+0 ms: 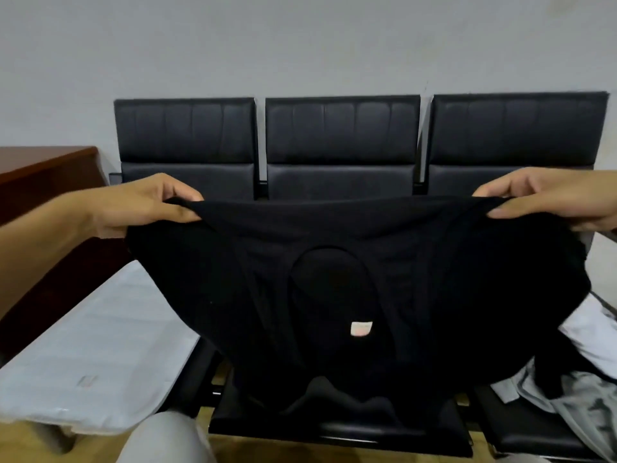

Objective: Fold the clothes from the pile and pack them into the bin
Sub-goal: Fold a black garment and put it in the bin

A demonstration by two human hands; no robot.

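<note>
1. Both hands hold up a black shirt in the air, in front of a row of black seats.
2. The left hand pinches one top corner of the shirt between thumb and fingers. The right hand pinches the other top corner the same way.
3. The shirt hangs down wide between the hands. Its neck hole and a small white tag show in the middle. The bottom part droops onto the middle seat.
4. More clothes, the pile, lie on the seat to the right, just beside the shirt.
5. A flat white bag lies on the left. I cannot see a bin.
6. I think this is the start of folding: the shirt is being spread out, and no fold is made yet.
7. Next, the shirt likely needs to be laid flat and smooth on the seat. Then the sides can be folded in. Both corners need a tight hold so the shirt does not slip or bunch up.
</note>
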